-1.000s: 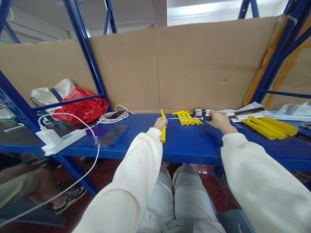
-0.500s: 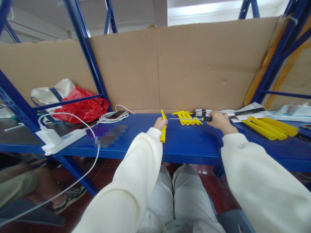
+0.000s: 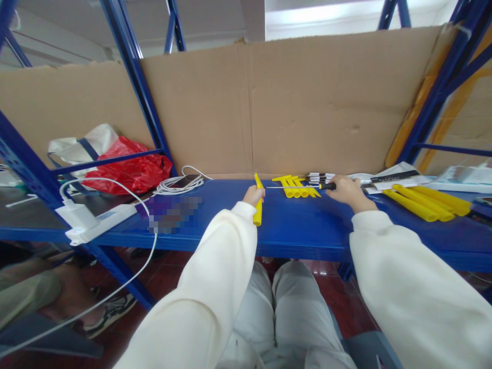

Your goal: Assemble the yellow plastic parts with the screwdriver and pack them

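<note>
My left hand (image 3: 252, 196) is closed around a yellow plastic tube (image 3: 258, 214) with a tapered top, held upright above the blue shelf. In my right hand (image 3: 348, 192) is a long screwdriver (image 3: 292, 187), gripped by its black and yellow handle. Its thin metal shaft points left, and the tip reaches the tube beside my left fingers; whether it sits in a screw there is too small to tell. Behind the shaft lie several small yellow T-shaped pieces (image 3: 294, 192) in a row. Black-and-white sticks (image 3: 318, 178) are stacked just past them.
Long yellow tubes (image 3: 426, 204) lie at the right beside a white packet (image 3: 400, 177). To the left are a white power strip (image 3: 102, 223), a coiled cable (image 3: 179, 185) and a red plastic bag (image 3: 130, 161). A cardboard panel (image 3: 300, 107) backs the shelf. Another person's leg (image 3: 69, 292) shows lower left.
</note>
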Motion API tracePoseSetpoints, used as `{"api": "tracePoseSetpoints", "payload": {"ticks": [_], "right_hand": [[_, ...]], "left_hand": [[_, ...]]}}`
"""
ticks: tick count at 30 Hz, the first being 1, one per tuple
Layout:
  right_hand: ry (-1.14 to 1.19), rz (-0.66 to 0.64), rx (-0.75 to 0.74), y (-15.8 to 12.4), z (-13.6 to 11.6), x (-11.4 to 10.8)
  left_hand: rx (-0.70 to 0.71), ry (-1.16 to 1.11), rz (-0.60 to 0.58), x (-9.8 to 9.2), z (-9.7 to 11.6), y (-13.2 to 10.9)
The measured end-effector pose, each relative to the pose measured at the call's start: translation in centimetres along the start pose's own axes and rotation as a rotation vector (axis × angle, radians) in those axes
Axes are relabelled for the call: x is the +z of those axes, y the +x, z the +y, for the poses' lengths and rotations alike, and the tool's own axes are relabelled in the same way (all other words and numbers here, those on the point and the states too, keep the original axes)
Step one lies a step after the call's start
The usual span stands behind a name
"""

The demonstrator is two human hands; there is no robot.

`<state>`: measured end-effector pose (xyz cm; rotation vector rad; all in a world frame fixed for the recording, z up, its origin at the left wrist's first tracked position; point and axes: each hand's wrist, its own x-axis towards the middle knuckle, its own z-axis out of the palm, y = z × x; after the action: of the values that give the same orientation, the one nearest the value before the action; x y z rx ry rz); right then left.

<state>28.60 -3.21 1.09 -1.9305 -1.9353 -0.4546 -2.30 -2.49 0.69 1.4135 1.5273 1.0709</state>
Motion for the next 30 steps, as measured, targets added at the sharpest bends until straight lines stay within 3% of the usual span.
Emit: {"api": "tracePoseSetpoints", "payload": {"ticks": [10,15,23,30], "right_hand": [[0.013,0.03,-0.008,0.1,0.2,0.0],[0.074,-0.079,-0.095,0.3,0.0,0.6],[0.331,-0.23,-0.334,0.2,-3.2,2.0],[0.504,-0.139,-0.455,0.3,-5.0,3.0]], "left_hand": [[0.014,0.004,0.017,0.0,0.1,-0.1],[0.032,-0.004,-0.008,0.1,0.1,-0.2],[0.134,0.006,-0.107,0.9,0.9,-1.4],[0.261,0.042,-0.228,2.5,1.6,-2.3]]}}
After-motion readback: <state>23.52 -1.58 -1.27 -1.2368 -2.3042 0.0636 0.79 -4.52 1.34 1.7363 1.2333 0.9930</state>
